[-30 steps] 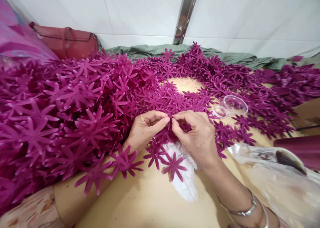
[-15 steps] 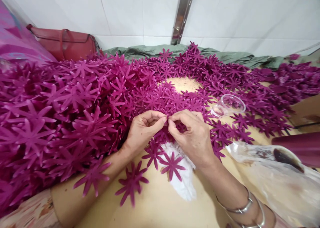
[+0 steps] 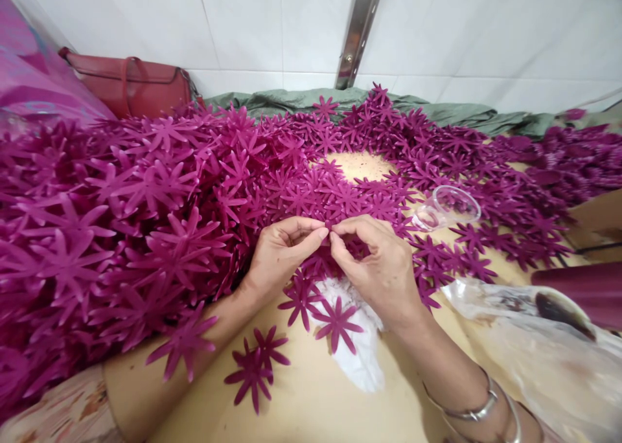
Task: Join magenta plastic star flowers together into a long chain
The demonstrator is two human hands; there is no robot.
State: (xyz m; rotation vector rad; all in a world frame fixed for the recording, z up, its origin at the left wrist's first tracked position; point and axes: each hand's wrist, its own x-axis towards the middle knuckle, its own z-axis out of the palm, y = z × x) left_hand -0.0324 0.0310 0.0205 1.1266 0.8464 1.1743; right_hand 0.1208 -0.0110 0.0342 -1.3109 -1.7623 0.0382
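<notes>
My left hand [image 3: 284, 252] and my right hand [image 3: 376, 258] meet fingertip to fingertip in the middle of the view. Each is closed in a pinch of thumb and forefinger, with a bit of a purple artificial flower piece [image 3: 329, 225] between the tips; most of it is hidden. Below them, a star-shaped purple flower piece [image 3: 339, 324] lies on a crumpled white tissue [image 3: 362, 362]. Two more flower pieces [image 3: 249, 377] overlap on the tabletop, and another [image 3: 183, 340] rests against my left forearm.
A large heap of purple flower pieces [image 3: 160, 190] fills the left and spreads along the back. A clear plastic cup [image 3: 454, 206] lies among them at the right, near a clear plastic bag [image 3: 539, 346]. A red handbag [image 3: 131, 83] and green cloth [image 3: 272, 100] line the wall.
The two flower pieces lying low on the tabletop have come slightly apart, the nearer one shifting towards me. My hands keep their pinch at nearly the same spot; the view has shifted slightly.
</notes>
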